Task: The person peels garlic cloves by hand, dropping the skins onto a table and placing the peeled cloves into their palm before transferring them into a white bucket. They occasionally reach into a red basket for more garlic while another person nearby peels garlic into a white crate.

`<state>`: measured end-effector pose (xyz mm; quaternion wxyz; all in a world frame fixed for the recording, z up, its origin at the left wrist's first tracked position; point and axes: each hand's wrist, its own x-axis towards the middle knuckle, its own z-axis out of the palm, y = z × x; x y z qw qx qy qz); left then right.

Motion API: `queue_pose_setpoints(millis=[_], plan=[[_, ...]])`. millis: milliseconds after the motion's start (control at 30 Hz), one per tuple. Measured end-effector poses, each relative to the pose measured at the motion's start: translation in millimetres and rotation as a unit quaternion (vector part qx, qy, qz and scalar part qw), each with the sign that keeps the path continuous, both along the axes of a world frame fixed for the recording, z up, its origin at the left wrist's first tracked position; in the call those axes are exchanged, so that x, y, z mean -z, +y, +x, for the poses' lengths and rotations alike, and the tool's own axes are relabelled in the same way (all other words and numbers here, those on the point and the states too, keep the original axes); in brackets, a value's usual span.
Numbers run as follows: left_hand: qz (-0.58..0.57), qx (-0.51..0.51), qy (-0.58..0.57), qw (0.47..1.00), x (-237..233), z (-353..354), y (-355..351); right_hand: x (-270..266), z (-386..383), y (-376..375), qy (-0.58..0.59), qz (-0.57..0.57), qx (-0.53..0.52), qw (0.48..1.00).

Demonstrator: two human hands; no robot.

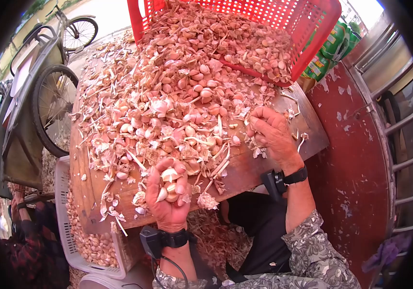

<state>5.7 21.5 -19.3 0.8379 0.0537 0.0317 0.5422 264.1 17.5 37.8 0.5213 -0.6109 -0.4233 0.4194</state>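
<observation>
A large heap of pink garlic cloves and papery skins [177, 91] covers a wooden table [259, 168]. A red plastic basket [307, 33] lies tipped on the table's far side, cloves spilling out of it. My left hand [168, 192] is cupped at the near edge, closed around several garlic cloves. My right hand [271, 132] rests palm down on the table at the pile's right fringe, fingers curled over a few cloves and skins. Each wrist wears a black strap with a small device.
A white crate [79, 231] with cloves stands below the table at the left. Skins litter the ground underfoot. A bicycle cart [47, 91] is parked at far left. A red metal panel [356, 159] and railing [404, 144] stand to the right. Another person's arm [23, 212] shows lower left.
</observation>
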Motion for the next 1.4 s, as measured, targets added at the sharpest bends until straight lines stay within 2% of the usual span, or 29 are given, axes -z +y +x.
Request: queue_pose_setpoints(millis=[67, 300, 400, 567, 700, 767, 833, 867, 900, 933, 1067, 1167, 1200, 1233, 1300, 1400], plan=[[0.007, -0.003, 0.001, 1.000, -1, 1, 1, -6, -1, -1, 0.146, 0.011, -0.039, 0.988], [0.009, -0.002, -0.006, 1.000, 0, 0, 0, -14, -27, -6, 0.223, 0.009, -0.096, 0.970], [0.007, -0.004, 0.003, 1.000, 2, -1, 0, -15, -49, -10, 0.366, -0.010, -0.103, 0.925], [-0.004, -0.003, 0.004, 1.000, 0, -2, -1, -33, -88, -25, 0.433, -0.034, -0.108, 0.894], [-0.010, -0.008, 0.005, 1.000, 1, -1, -1, -73, -124, -62, 0.517, -0.009, -0.210, 0.829], [-0.015, -0.014, -0.012, 1.000, 1, -2, -2, -87, -130, -83, 0.568, -0.030, -0.291, 0.769], [-0.011, 0.001, -0.016, 1.000, -3, -3, -2, -86, -142, -92, 0.505, 0.094, -0.365, 0.776], [-0.008, -0.005, -0.020, 1.000, -3, -3, -2, -88, -158, -109, 0.587, 0.086, -0.247, 0.766], [-0.005, -0.012, -0.025, 1.000, -3, -3, -2, -90, -153, -110, 0.595, 0.067, -0.326, 0.732], [-0.002, -0.008, -0.024, 1.000, -4, -3, -2, -90, -154, -110, 0.590, 0.064, -0.333, 0.733], [-0.010, -0.005, -0.029, 1.000, -2, -4, -3, -87, -168, -110, 0.517, 0.258, -0.360, 0.733], [-0.004, -0.003, -0.036, 0.999, -1, -6, -2, -91, -162, -109, 0.471, 0.266, -0.377, 0.752], [0.001, 0.001, -0.038, 0.999, -1, -7, -3, -96, -154, -110, 0.418, 0.257, -0.392, 0.779], [-0.001, -0.001, -0.039, 0.999, -1, -8, -3, -96, -155, -110, 0.418, 0.254, -0.393, 0.779], [0.007, -0.003, -0.030, 1.000, -3, -9, -3, -99, -157, -107, 0.366, 0.341, -0.378, 0.779], [0.034, 0.001, -0.025, 0.999, -1, -12, -2, -115, -150, -98, 0.321, 0.326, -0.427, 0.780]])
